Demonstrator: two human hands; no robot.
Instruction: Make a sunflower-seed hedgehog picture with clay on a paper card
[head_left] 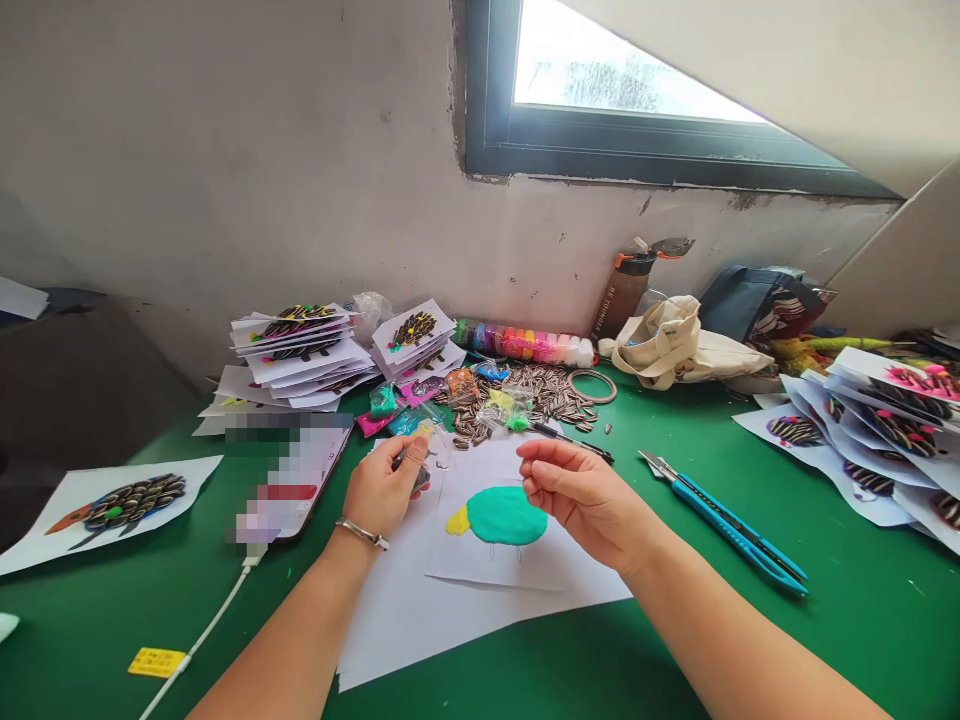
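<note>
Teal oval: here it is, the flat teal oval [507,515] is lying between the two grips, nearer the right one, just below and left of those fingertips.
Yellow piece: a yellow piece [457,520] is touching the oval's left end, sitting below and to the right of the left grip.
Card: the white card [487,570] is carrying both shapes, with pencilled lines showing under the oval.
Left grip: the left hand [384,485] is clamping a small dark packet [419,478] between thumb and curled fingers, holding it beyond the yellow piece.
Right grip: the right hand [581,490] is bending its fingers in toward the thumb, overlapping the oval's upper right edge from where I'm standing; I cannot tell whether the tips are meeting or pinching something.
Arms: both forearms are reaching in from the near edge, converging, a bracelet [362,534] circling the left wrist.
Around the grips: sunflower seeds [551,390] are spreading beyond both hands, and a blue cutter [731,530] is lying right of the right hand.
</note>
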